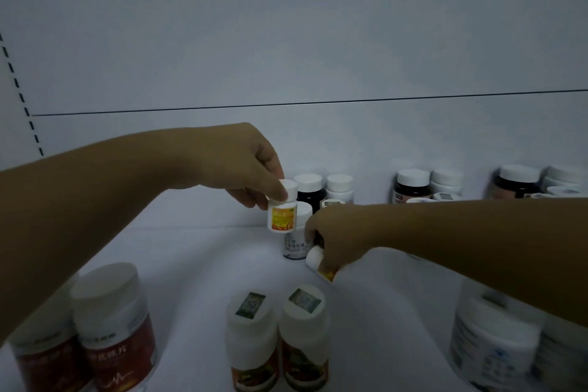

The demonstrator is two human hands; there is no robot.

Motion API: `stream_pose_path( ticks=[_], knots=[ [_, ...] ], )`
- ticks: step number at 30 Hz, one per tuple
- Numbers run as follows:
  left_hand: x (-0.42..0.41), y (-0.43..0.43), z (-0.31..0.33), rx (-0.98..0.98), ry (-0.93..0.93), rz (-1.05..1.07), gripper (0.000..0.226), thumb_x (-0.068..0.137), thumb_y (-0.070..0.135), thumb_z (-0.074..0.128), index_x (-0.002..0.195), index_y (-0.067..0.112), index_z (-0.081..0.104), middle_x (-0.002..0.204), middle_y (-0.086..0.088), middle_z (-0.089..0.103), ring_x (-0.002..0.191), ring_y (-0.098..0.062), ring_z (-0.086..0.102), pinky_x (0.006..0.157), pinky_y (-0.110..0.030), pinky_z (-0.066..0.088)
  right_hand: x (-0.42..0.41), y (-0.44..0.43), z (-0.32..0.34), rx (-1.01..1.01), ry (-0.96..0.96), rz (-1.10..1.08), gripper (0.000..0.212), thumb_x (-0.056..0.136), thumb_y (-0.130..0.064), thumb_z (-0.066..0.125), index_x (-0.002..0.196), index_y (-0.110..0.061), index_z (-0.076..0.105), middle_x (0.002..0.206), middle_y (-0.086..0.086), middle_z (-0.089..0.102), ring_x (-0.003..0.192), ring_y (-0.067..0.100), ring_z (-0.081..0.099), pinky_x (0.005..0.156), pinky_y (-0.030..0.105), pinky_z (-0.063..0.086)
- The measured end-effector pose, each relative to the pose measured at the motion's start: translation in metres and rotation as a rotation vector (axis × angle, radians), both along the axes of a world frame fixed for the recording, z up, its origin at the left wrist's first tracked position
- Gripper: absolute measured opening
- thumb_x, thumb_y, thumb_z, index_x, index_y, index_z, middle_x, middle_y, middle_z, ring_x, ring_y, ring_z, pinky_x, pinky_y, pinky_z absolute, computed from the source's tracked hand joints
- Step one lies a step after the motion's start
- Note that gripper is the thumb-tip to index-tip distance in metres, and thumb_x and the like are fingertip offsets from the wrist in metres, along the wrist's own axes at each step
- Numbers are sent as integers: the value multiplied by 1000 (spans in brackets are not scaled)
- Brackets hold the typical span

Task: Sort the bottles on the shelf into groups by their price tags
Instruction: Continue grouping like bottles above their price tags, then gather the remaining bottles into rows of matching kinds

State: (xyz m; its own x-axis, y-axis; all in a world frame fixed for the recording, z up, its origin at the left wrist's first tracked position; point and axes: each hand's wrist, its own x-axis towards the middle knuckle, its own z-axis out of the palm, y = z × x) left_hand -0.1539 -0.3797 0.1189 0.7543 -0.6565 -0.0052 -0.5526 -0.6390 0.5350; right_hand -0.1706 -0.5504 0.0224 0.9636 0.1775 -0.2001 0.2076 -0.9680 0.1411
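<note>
My left hand [251, 165] grips a small white bottle with a yellow-orange label [282, 212] by its cap, held just above the white shelf [197, 264]. Lower and to the right, my right hand [334, 232] is closed around another small white-capped bottle [319, 262], tilted with its cap pointing down-left. Between the two hands a white bottle with a grey-blue label [294, 243] stands upright, partly hidden by both. Behind it stand a dark bottle [310, 189] and a white one [339, 188].
Two red-labelled jars [111, 334] stand front left. Two white bottles with tags on their caps [276, 337] stand front centre. Large white jars [496, 340] sit front right. More bottles [426, 184] line the back wall at the right.
</note>
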Motion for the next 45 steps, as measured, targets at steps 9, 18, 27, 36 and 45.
stream_pose_path(
  ticks=[9,18,27,36,45],
  knots=[
    [-17,-30,3,-26,-1,48,11,73,17,75,81,9,74,74,-5,77,69,-13,73,58,-20,58,-63,-74,44,822,-193,5,37,69,-15,79,98,-28,60,102,-8,65,76,9,66,60,16,53],
    [-84,-149,6,-122,-7,-138,16,69,18,77,82,9,74,74,-8,77,66,-14,73,57,-19,57,-161,-182,60,974,-313,-67,34,70,-9,77,96,-25,61,93,-6,71,74,7,70,64,21,56],
    [-144,-263,-7,-66,8,-311,14,75,17,74,87,9,71,71,1,77,65,-10,73,60,-19,58,-238,-268,42,942,-434,-198,33,69,-15,78,95,-26,62,94,-9,68,70,3,67,64,18,55],
    [-163,-341,-52,151,97,-328,15,72,15,77,82,6,70,74,-6,77,73,-14,74,65,-24,59,-270,-321,5,782,-257,-327,34,65,-19,82,89,-31,61,92,-13,67,72,1,67,66,19,57],
    [-170,-360,-71,349,145,-330,19,74,16,76,87,8,65,89,-7,75,85,-19,73,78,-29,59,-270,-321,-26,725,-166,-326,34,63,-22,83,85,-34,59,91,-15,68,73,-10,62,57,6,49]
  ],
)
